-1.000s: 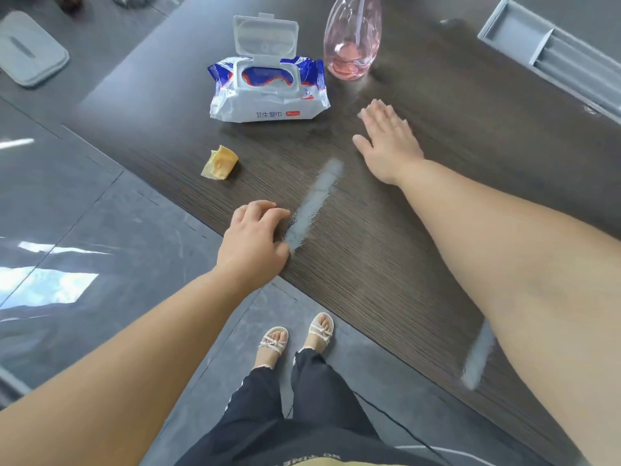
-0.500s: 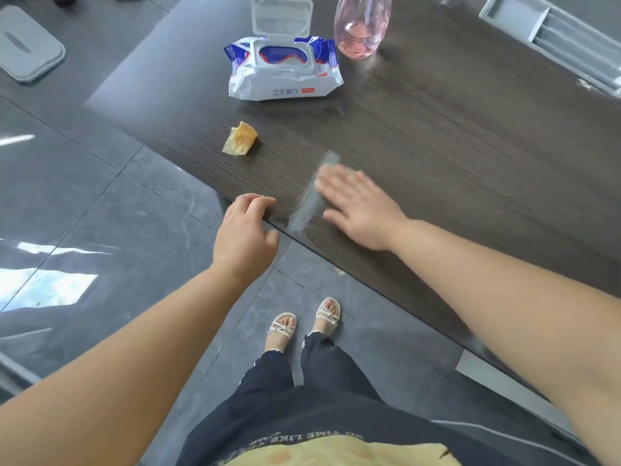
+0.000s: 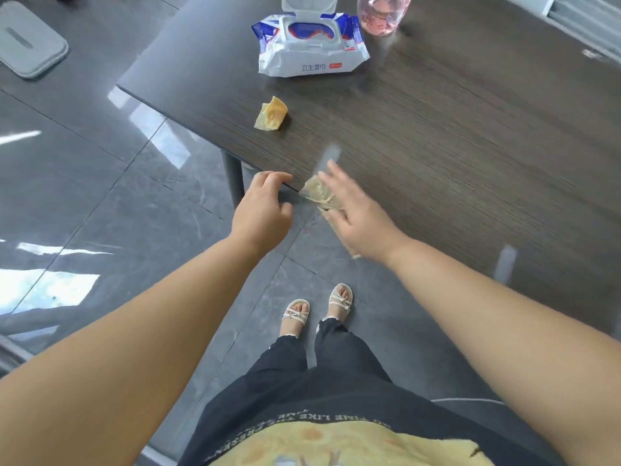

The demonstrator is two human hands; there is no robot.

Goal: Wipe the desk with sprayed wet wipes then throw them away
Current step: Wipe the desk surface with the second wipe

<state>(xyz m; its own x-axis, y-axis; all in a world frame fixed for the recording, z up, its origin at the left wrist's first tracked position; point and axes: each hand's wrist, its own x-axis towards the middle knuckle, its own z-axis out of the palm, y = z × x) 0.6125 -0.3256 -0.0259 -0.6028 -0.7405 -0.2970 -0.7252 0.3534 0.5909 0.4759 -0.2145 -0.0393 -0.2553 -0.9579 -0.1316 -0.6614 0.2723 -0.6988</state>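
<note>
Right hand (image 3: pixel 359 220) flat, fingers spread, presses wipe (image 3: pixel 319 194) at the desk (image 3: pixel 470 146) edge, wipe partly overhanging, probably sweeping dirt off. Left hand (image 3: pixel 265 203) loosely curled, empty, fingertips at the edge, likely bracing. Yellow wad (image 3: pixel 271 114) lies near the pack (image 3: pixel 312 45).

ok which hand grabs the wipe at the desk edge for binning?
Probably right: right hand lies flat on the wipe, so curling its fingers takes it. Left hand is beside it at the desk edge, empty.
</note>
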